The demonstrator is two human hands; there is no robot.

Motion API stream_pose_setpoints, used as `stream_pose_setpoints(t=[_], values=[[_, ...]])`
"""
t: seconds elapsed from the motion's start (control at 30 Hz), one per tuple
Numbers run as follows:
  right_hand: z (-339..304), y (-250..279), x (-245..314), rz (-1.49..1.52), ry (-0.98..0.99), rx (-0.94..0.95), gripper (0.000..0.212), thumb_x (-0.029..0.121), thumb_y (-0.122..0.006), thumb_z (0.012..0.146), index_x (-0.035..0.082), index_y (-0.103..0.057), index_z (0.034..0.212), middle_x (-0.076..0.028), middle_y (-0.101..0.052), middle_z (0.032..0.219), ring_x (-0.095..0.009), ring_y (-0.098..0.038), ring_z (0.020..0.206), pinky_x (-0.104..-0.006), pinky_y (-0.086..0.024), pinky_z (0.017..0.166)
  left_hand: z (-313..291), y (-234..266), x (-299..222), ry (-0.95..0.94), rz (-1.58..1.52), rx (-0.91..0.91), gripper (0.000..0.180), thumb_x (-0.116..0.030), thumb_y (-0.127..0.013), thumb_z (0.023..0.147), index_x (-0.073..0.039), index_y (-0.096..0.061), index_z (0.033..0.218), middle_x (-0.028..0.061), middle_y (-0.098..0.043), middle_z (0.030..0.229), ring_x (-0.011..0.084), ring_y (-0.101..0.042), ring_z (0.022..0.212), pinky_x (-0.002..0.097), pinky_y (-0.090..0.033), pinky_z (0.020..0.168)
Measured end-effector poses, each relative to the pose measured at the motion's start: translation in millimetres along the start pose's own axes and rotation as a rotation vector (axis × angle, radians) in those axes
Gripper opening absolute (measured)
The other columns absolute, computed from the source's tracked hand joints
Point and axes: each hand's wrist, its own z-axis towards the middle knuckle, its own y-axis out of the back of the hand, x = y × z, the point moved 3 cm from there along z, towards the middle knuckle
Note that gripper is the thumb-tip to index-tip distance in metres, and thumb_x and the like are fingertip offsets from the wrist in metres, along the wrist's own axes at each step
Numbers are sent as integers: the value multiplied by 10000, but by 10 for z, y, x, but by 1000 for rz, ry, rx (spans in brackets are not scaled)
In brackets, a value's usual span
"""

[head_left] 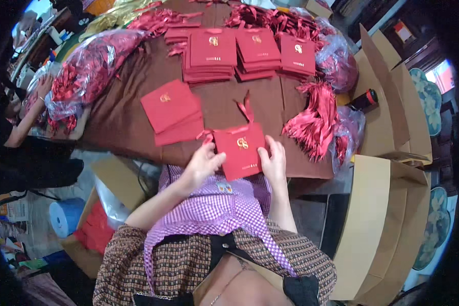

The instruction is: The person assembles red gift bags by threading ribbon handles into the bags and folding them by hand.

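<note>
A flat red gift bag (238, 160) with a gold emblem is held near the table's front edge, between my two hands. My right hand (274, 162) grips its right edge, thumb on the front face. At its upper left corner my left hand (203, 166) has its fingers closed around a bit of red ribbon, the thumb by the bag's left edge. A loose red ribbon (247, 109) stands up from behind the bag's top. Just beyond my left hand lie a few overlapping red bags (171, 107).
Stacks of red bags (211, 51) stand at the far side of the brown-covered table (122, 127). A ribbon bundle (316, 122) lies right; plastic bags of ribbon (94, 66) lie left, beside another person's arm (28, 120). Cardboard boxes (364, 214) flank the right side.
</note>
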Motion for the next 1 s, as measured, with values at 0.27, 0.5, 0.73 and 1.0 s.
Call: stream_pose_setpoints(t=[0.27,0.5,0.73,1.0], values=[[28,163,297,434,-56,-59,386,-29,-585,813,-45,-552,1197,-63,-576,1025,-125,-549,914,-256,-456,833,80,160,-74,89,-168,-23,157,-198,-598,895,-101,-536,788,-34,-499,685,50,-472,589,190,-382,519],[575,159,675,783,51,110,463,42,-469,910,-70,-381,1351,-154,-426,1385,-221,-454,1237,-305,-346,1030,324,451,-850,-266,-3,-147,166,-190,-595,904,-83,-544,788,-41,-521,701,47,-484,590,192,-403,530],[2071,307,1573,909,515,-173,515,27,-484,901,-19,-336,1392,-106,-564,1198,-143,-549,1045,-265,-458,875,859,753,-2420,-923,210,-295,407,-114,-617,869,46,-472,1214,-23,-523,717,49,-483,667,195,-412,623],[3077,-582,1259,731,446,-240,423,65,-494,897,18,-466,1316,-75,-633,1010,-75,-542,665,-230,-459,563,2038,1074,-2670,-1015,494,-432,595,-53,-574,821,50,-347,1361,217,-471,1328,267,-478,1209,334,-365,1020]])
